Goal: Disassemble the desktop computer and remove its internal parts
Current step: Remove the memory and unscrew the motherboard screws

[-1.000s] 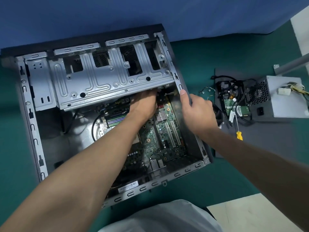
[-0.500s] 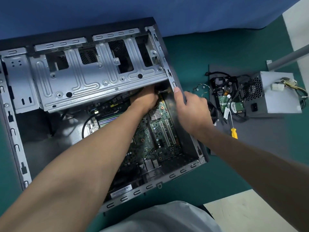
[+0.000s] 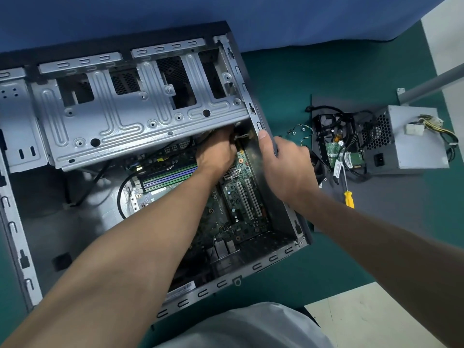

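The open desktop case [image 3: 273, 258] lies on its side, and its green motherboard [image 3: 236, 199] sits inside. A silver drive cage [image 3: 140, 114] spans the far half. My left hand [image 3: 216, 151] reaches in under the cage edge. Its fingers curl round a dark cable plug [image 3: 237, 139] at the board's far corner and are partly hidden. My right hand [image 3: 286, 169] grips the case's right wall [image 3: 258, 121], thumb over the rim.
To the right of the case, a grey power supply [image 3: 416, 139], a drive and fan tangled in black cables [image 3: 336, 144], and a yellow-handled screwdriver [image 3: 349, 198] rest on a dark panel [image 3: 391, 197]. A metal pole [image 3: 434, 82] slants at the far right. A blue cloth [image 3: 226, 11] hangs behind.
My left hand has pushed slightly deeper under the cage toward the far corner. My right hand has kept its grip on the wall. The view has shifted a little.
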Demonstrator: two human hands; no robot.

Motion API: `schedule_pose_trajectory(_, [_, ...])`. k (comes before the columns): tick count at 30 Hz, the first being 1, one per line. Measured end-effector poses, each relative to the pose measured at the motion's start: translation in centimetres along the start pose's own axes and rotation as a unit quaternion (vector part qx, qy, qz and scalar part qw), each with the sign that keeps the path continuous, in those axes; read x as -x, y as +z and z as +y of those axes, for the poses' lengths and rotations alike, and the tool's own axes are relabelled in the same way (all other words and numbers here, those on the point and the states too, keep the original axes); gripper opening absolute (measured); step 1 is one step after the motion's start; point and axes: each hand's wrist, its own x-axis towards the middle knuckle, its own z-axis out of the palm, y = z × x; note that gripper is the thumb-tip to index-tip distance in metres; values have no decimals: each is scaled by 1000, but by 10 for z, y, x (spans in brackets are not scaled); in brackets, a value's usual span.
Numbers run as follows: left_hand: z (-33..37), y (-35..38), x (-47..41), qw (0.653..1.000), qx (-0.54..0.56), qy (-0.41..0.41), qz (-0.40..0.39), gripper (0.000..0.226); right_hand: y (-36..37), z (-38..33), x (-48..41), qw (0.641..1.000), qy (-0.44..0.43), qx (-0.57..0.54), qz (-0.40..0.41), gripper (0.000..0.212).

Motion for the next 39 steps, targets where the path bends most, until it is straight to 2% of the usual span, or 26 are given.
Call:
schedule_pose_trajectory(2, [1,-2,-2,999,29,-6,23,5,-1,-1,0,1000,7,0,-1,51])
schedule_pose_trajectory(4, [1,-3,1,999,30,8,30,6,-1,-2,0,1000,9,-2,-4,51])
schedule_pose_trajectory(8, [-3,2,7,996,-11,75,56,22,-1,-1,0,1000,8,6,-3,54])
schedule_pose_trajectory(11, [-1,2,5,998,-2,37,54,12,0,-1,-1,1000,7,10,-3,58])
schedule_pose_trajectory(15, [-1,3,13,995,-13,62,78,15,0,1,-1,1000,3,10,-4,63])
schedule_pose_trajectory(17, [-1,5,13,997,-28,48,53,13,0,1,-1,1000,-1,12,-2,65])
schedule_pose_trajectory(19, [2,3,11,997,-12,23,66,9,1,2,-2,1000,-4,15,4,62])
schedule_pose_trajectory(21, [4,-4,3,994,40,-9,97,23,1,2,-2,1000,-10,13,11,57])
schedule_pose_trajectory(23, [1,-10,0,997,48,-21,58,27,1,3,-1,1000,-14,10,16,54])
schedule_pose_trajectory(25, [-3,-15,7,1000,16,5,23,10,2,2,-2,1000,-18,3,16,52])
schedule_pose_trajectory(30, [-12,-15,45,981,-66,147,104,18,3,2,-1,1000,-15,5,23,53])
schedule_pose_trajectory(32, [-19,-16,58,971,-106,185,104,17,2,2,-1,1000,-10,7,18,56])
schedule_pose_trajectory(33, [-22,-16,65,970,-123,188,92,21,3,2,-1,1000,-10,7,16,58])
schedule_pose_trajectory(36, [-33,-18,93,969,-128,200,69,55,2,3,-1,1000,-17,10,21,63])
schedule_pose_trajectory(37, [-35,-19,103,971,-120,196,73,61,2,4,-1,999,-20,12,25,64])
schedule_pose_trajectory(39, [-37,-21,120,978,-103,168,70,57,3,5,-2,999,-21,21,33,66])
